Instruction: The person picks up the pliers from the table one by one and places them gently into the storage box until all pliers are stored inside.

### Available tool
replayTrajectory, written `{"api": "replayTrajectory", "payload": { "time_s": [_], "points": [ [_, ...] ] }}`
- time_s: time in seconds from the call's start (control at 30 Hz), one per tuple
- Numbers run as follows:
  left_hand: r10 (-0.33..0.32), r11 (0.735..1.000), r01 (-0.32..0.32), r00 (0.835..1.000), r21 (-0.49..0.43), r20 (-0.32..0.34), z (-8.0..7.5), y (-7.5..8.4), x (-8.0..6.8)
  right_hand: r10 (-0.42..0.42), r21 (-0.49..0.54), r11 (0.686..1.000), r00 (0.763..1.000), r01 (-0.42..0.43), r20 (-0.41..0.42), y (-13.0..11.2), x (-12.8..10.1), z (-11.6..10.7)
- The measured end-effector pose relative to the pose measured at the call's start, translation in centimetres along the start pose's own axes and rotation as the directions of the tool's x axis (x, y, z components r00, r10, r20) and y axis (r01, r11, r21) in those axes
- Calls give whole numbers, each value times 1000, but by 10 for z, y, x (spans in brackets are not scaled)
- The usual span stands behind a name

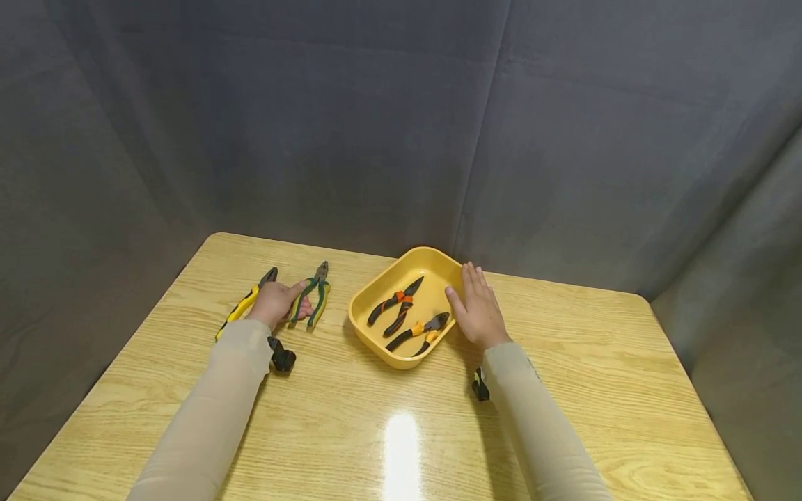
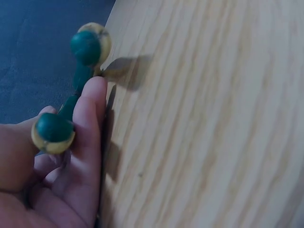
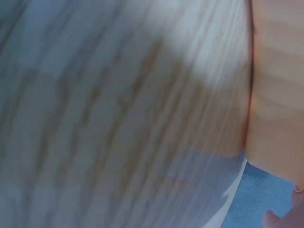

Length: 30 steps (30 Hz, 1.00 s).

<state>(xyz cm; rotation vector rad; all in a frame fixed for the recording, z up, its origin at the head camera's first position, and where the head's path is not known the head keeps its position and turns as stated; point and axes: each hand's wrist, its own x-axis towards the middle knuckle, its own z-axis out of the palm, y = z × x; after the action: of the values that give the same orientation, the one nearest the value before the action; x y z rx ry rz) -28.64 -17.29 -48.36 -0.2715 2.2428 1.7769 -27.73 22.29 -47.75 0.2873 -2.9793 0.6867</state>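
Note:
My left hand (image 1: 276,304) pinches a pair of green-and-yellow handled pliers (image 1: 321,306) by one handle, thumb on top and fingers beneath. The metal jaws point away toward the back of the table. In the left wrist view, the ends of both spread handles (image 2: 54,127) show just above the wood. Beside this hand, on its left, lies another pair of pliers with yellow-and-black handles (image 1: 243,305), partly covered by the hand. My right hand (image 1: 481,314) rests against the right side of a yellow plastic bin (image 1: 382,353), its fingers straight along the wall and its thumb at the rim.
Inside the bin lie orange-and-black long-nose pliers (image 1: 401,297) and another pair with yellow-orange and black handles (image 1: 413,332). The wooden table (image 1: 326,417) ends at a grey curtain (image 1: 351,139) behind the bin. Both wrists carry small black devices.

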Motion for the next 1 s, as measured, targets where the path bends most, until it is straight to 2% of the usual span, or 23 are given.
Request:
{"api": "replayTrajectory", "payload": {
  "time_s": [0.77, 1.0],
  "points": [
    [63, 995, -58, 996, 79, -66, 4, -4, -2, -12, -5, 1000, 1000, 12, -16, 1, 2, 1],
    [81, 994, -74, 994, 84, -78, 4, -6, -4, 1, -7, 1000, 1000, -1, 2, 0, 1, 1]
  ]
}}
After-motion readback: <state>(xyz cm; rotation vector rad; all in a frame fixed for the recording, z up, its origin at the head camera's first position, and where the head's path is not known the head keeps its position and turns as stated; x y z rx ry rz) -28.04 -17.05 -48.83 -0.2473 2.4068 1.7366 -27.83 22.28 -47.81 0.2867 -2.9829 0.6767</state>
